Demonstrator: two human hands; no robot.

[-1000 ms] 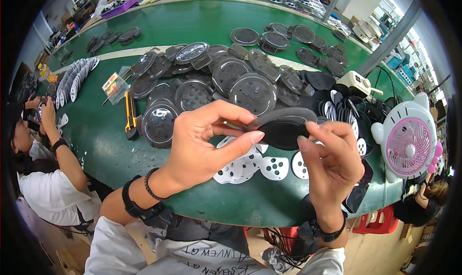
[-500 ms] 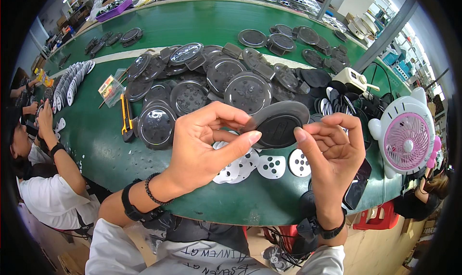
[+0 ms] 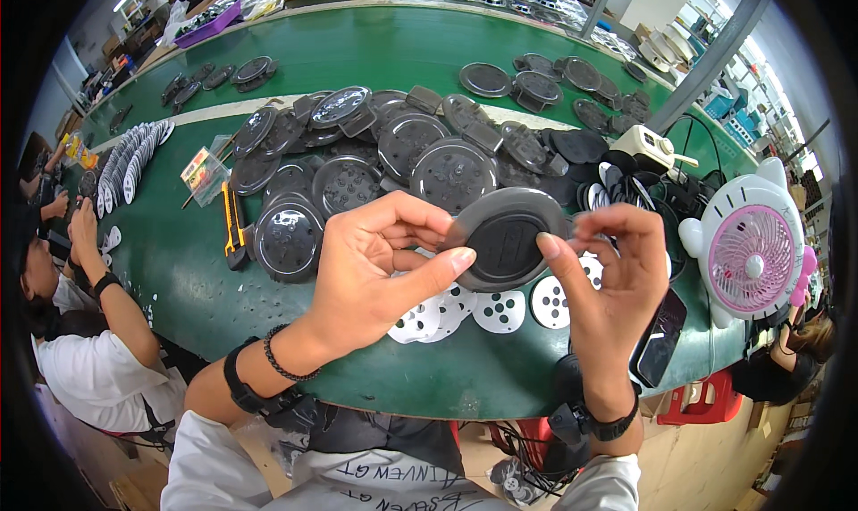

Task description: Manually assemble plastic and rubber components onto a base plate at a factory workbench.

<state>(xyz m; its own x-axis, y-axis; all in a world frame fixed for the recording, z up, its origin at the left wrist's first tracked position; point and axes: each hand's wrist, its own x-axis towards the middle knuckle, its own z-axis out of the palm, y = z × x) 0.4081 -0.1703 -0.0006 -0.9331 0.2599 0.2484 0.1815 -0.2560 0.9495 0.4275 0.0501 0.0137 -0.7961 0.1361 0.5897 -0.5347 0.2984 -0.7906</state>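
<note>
Both hands hold up a round dark plastic disc [image 3: 508, 247] with a smoky see-through rim and a black circular centre. My left hand [image 3: 380, 274] pinches its left edge between thumb and fingers. At the opposite edge, the thumb of my right hand [image 3: 608, 301] presses on the face, with the fingers bent behind the rim. Below the disc, white perforated round plates [image 3: 499, 312] lie on the green table [image 3: 429, 381]. A heap of similar dark discs [image 3: 454, 176] is piled just beyond my hands.
A yellow-black utility knife [image 3: 234, 230] lies left of the heap. At right stand a white-and-pink fan [image 3: 755, 265] and a dark phone [image 3: 660, 337]. More discs sit on the far green strip [image 3: 357, 46]. A co-worker [image 3: 98, 359] sits at left beside stacked white plates [image 3: 134, 163].
The held disc has tilted so more of its face shows, and my right fingers have shifted slightly at its edge. Discs on the far green strip have moved to the right.
</note>
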